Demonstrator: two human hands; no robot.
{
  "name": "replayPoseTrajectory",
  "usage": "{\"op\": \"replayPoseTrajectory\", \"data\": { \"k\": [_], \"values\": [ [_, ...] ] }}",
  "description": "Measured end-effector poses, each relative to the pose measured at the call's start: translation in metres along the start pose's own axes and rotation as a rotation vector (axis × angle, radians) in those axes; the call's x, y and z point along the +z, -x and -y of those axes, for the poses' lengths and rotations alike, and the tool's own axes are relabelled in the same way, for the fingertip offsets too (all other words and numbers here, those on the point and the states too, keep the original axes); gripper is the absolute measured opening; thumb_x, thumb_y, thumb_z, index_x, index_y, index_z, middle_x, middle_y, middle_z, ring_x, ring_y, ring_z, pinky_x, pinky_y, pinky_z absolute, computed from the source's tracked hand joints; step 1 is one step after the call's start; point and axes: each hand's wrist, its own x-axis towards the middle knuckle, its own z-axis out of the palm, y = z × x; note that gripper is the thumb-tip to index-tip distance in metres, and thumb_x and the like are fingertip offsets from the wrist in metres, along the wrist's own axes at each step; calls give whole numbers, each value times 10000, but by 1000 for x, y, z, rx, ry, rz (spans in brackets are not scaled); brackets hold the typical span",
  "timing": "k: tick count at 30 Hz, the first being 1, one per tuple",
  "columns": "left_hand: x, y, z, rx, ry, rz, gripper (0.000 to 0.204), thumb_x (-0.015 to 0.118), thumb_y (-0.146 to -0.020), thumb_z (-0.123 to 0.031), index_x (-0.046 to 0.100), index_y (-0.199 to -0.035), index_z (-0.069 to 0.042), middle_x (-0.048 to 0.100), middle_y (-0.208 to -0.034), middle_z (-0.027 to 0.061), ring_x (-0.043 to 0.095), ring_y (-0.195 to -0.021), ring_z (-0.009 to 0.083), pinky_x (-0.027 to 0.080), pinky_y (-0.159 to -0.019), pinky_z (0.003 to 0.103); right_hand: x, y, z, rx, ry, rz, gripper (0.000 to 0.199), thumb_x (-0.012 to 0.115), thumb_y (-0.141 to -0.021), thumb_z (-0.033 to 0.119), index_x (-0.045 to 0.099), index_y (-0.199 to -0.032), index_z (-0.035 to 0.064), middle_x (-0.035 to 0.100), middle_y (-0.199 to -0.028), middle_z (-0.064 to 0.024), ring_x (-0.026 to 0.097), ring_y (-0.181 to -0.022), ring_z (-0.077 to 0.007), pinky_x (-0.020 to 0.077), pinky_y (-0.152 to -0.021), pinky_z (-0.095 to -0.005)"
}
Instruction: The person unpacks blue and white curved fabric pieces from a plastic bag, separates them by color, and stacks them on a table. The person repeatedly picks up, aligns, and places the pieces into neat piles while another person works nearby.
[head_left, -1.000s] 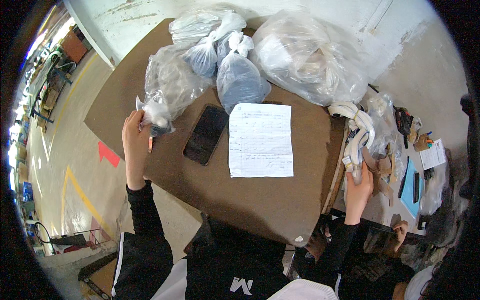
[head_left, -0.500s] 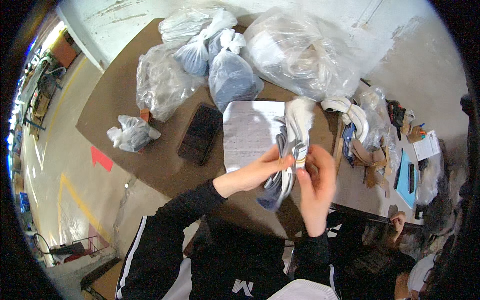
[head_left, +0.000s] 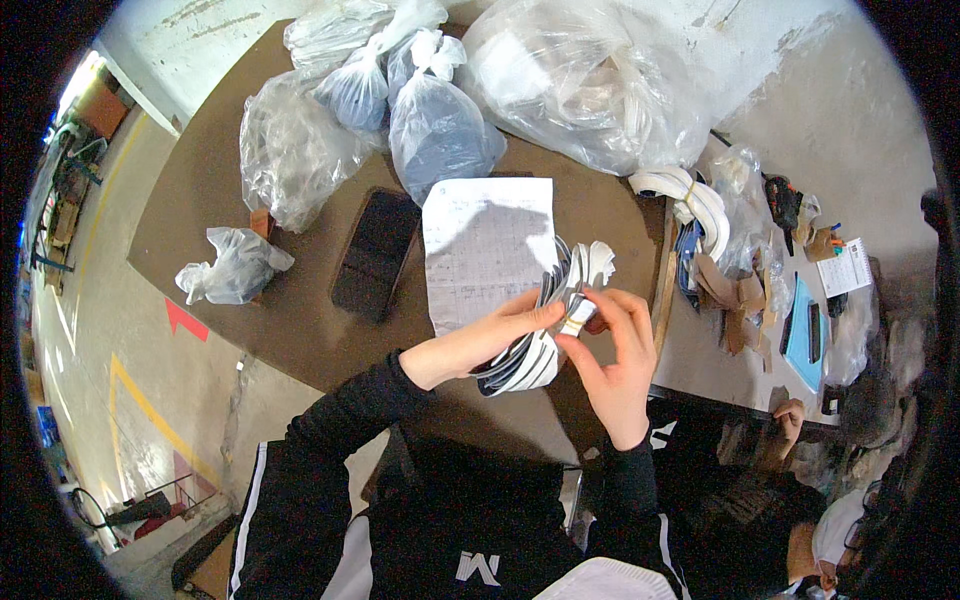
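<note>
Over the front of the brown table, my left hand grips a bundle of thin curved strips, white and grey with dark blue edges. A yellowish rubber band goes round the bundle near one end. My right hand has thumb and fingers closed on the bundle beside the band. The strips fan out beyond my fingers at the far end and curve back toward me at the other. Just left of the bundle lies a handwritten white sheet, partly in shadow.
A black phone-like device and a small knotted bag lie left on the table. Several clear bags line the back. At right are another banded white bundle, a power tool and a co-worker's hand.
The bundle has turned in my hands; its far end is lower and its near end swings left toward my left wrist. My view has shifted slightly, so the table contents sit higher and further left.
</note>
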Motion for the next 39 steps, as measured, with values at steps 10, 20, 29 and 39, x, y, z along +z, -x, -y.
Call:
{"op": "replayPoseTrajectory", "data": {
  "k": [10, 20, 29, 39],
  "values": [
    [-1, 0, -2, -94, 209, 116, 533, 486, -979, -466, 479, -1275, -24, 639, -1118, 134, 653, -1026, 259, 541, -860, 362, 3, 5, -16, 274, -727, -350, 296, 594, -926, 61, 500, -1206, 41, 619, -1043, -76, 609, -949, -170, 488, -757, -280],
    [5, 0, 2, -148, 150, 135, 487, 629, -932, -298, 422, -1272, -17, 612, -1110, 114, 636, -1033, 234, 524, -867, 351, 5, 24, -100, 427, -90, -121, 206, 621, -907, 92, 626, -1072, -32, 659, -876, -121, 607, -821, -170, 477, -748, -281],
    [10, 2, 4, -184, 148, 124, 457, 634, -926, -260, 440, -1256, -11, 609, -1104, 110, 630, -1034, 226, 505, -899, 346, 11, 23, -97, 273, 189, -148, 219, 641, -856, 52, 600, -1053, -34, 567, -1050, -167, 552, -1016, -327, 454, -868, -377],
    [12, 3, -3, -160, 211, 76, 580, 669, -822, -73, 379, -1320, -10, 631, -1139, 124, 645, -1026, 211, 518, -878, 318, -14, 31, -52, -90, 177, -339, 155, 652, -803, -5, 670, -957, -12, 599, -966, -98, 572, -879, -230, 461, -774, -316]
  ]
}}
